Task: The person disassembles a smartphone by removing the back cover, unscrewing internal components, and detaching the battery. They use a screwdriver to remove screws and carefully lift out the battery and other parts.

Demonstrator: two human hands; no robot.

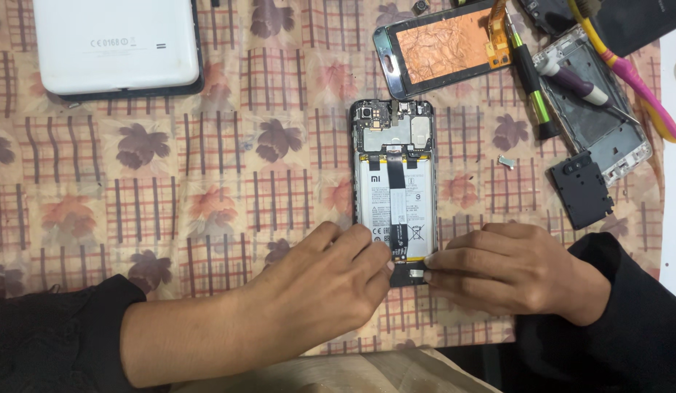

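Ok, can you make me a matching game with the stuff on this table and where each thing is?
Things:
1. open phone
2. white tablet
3. screen with copper back
4. black cover piece

Places:
A. top left corner
B. right side, below the metal frame
C. middle, under both hands
D. top, right of centre

Pairs: 1-C, 2-A, 3-D, 4-B

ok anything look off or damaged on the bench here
The second phone at top lies face down with its back gone, wrinkled copper foil bared and an orange flex cable hanging loose. A small metal part lies stray on the cloth.
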